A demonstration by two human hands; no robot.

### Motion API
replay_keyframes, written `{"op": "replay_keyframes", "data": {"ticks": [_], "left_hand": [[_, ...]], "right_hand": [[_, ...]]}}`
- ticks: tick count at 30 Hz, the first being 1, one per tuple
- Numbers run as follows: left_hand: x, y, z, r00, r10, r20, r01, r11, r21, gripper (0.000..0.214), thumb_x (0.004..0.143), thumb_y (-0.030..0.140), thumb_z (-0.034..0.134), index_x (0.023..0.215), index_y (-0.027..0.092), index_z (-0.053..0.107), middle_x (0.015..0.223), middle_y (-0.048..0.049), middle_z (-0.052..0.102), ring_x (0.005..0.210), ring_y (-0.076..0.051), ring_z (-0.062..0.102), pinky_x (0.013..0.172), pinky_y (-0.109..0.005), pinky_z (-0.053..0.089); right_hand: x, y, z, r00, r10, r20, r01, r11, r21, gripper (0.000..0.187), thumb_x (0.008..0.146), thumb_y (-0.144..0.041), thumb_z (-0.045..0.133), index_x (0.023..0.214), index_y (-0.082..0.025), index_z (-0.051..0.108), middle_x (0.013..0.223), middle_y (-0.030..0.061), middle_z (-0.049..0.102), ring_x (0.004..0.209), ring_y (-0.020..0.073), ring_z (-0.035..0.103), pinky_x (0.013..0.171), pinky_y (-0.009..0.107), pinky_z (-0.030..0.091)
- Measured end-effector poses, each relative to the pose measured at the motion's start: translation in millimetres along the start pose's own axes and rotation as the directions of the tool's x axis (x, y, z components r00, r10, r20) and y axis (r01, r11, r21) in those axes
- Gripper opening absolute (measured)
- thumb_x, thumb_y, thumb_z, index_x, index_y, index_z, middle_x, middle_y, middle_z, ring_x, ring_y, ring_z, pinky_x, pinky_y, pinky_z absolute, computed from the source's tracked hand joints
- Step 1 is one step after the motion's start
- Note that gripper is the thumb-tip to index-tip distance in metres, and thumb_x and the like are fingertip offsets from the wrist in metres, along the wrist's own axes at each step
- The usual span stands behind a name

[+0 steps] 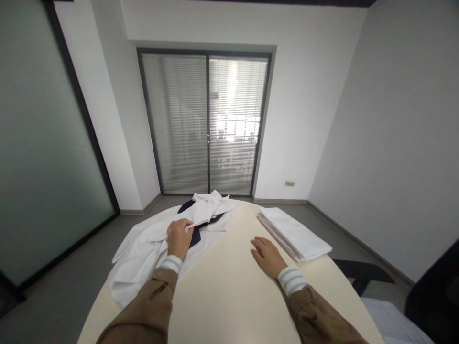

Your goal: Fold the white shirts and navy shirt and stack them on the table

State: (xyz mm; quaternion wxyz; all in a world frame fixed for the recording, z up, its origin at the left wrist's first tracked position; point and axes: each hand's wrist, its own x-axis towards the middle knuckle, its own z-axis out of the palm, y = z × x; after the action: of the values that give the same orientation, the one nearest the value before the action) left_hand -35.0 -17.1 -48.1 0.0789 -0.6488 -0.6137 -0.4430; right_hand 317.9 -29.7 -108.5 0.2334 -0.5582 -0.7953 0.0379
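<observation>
My left hand (178, 237) is closed on a fold of white cloth (143, 248), part of a loose pile of white garments spread over the left side of the cream table (229, 286). A dark navy piece (195, 231) shows among the white cloth near the far edge. My right hand (267, 254) lies flat on the bare tabletop with its fingers stretched out, holding nothing. It rests a short way left of a neat stack of folded white cloths (294, 231).
The rounded table's far edge is just beyond the garment pile. A dark chair (362, 274) stands at the right of the table. Glass doors with blinds (208, 124) face me; a frosted glass wall (46, 143) runs along the left.
</observation>
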Motion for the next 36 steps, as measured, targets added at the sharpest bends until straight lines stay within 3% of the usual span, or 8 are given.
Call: {"op": "replay_keyframes", "data": {"ticks": [4,8,16,21,24,27,32,36], "left_hand": [[-4,40,-2.2,0.996,0.088,0.022,-0.082,0.976,-0.199,0.005,0.086,0.023,0.056,0.080,0.022,0.057,0.084,-0.0024,0.067,0.088,-0.023,0.060,0.107,-0.044,0.031],[-18,90,-5.9,0.975,0.062,0.212,0.052,0.869,-0.493,0.011,0.088,0.030,0.054,0.083,0.023,0.049,0.081,0.0000,0.059,0.082,-0.019,0.058,0.082,-0.030,0.044],[-50,141,-20.8,0.836,0.162,0.525,0.224,0.772,-0.595,0.016,0.097,0.037,0.035,0.090,0.023,0.038,0.091,-0.0029,0.056,0.089,-0.019,0.057,0.083,-0.032,0.042],[-58,144,-21.7,0.740,0.187,0.647,0.252,0.813,-0.524,0.020,0.097,0.037,0.033,0.104,0.020,0.041,0.097,-0.0083,0.061,0.089,-0.021,0.060,0.084,-0.035,0.045],[-65,140,-14.2,0.770,0.242,0.590,0.104,0.866,-0.490,0.072,0.080,0.042,0.063,0.137,0.011,0.032,0.142,-0.0249,0.044,0.129,-0.032,0.047,0.103,-0.043,0.040],[-69,132,-5.6,0.832,0.214,0.512,-0.050,0.948,-0.315,0.113,0.066,0.041,0.077,0.154,0.010,0.013,0.162,-0.0233,0.009,0.149,-0.040,0.011,0.117,-0.051,0.024],[-59,110,-0.7,0.899,0.103,0.427,-0.133,0.990,0.042,0.071,0.082,0.021,0.059,0.150,0.029,0.039,0.154,-0.0073,0.042,0.149,-0.039,0.009,0.117,-0.063,0.004],[-41,82,-2.0,0.892,-0.134,0.431,0.100,0.990,0.102,0.051,0.079,0.014,0.059,0.130,0.023,0.062,0.158,-0.0158,0.032,0.143,-0.046,0.025,0.110,-0.063,0.024]], "right_hand": [[0,-1,-1,1.000,-0.005,-0.002,0.005,1.000,0.005,0.039,0.093,-0.035,0.048,0.123,-0.016,0.063,0.134,0.0143,0.059,0.127,0.0277,0.051,0.111,0.044,0.036],[-1,1,1,0.999,-0.015,-0.030,0.016,0.999,0.043,0.038,0.092,-0.034,0.049,0.123,-0.017,0.063,0.131,0.0144,0.061,0.126,0.0275,0.052,0.111,0.044,0.037],[-1,-13,-8,0.994,0.069,-0.080,-0.035,0.931,0.364,0.070,0.088,-0.040,0.056,0.152,-0.023,0.032,0.126,0.0116,0.065,0.117,0.0264,0.060,0.105,0.048,0.042],[1,-35,-13,0.995,-0.042,-0.090,0.094,0.706,0.702,0.066,0.084,-0.024,0.056,0.148,-0.023,0.039,0.130,0.0096,0.063,0.118,0.0229,0.060,0.105,0.042,0.044],[1,-49,-12,0.992,-0.061,-0.109,0.122,0.664,0.738,0.053,0.079,-0.015,0.053,0.132,-0.021,0.057,0.128,0.0082,0.065,0.120,0.0242,0.058,0.107,0.042,0.042],[-1,-66,-9,0.986,-0.055,-0.159,0.157,0.647,0.746,0.049,0.083,-0.018,0.052,0.132,-0.021,0.056,0.133,0.0096,0.061,0.127,0.0259,0.053,0.112,0.045,0.037],[-9,-90,-2,0.982,-0.152,-0.112,0.176,0.521,0.835,0.053,0.099,-0.030,0.042,0.150,-0.028,0.029,0.148,0.0103,0.048,0.137,0.0207,0.045,0.114,0.045,0.035],[-15,-91,4,0.992,-0.123,-0.023,0.102,0.688,0.719,0.056,0.097,-0.027,0.043,0.150,-0.026,0.026,0.142,0.0120,0.054,0.136,0.0205,0.045,0.116,0.049,0.030]]}}
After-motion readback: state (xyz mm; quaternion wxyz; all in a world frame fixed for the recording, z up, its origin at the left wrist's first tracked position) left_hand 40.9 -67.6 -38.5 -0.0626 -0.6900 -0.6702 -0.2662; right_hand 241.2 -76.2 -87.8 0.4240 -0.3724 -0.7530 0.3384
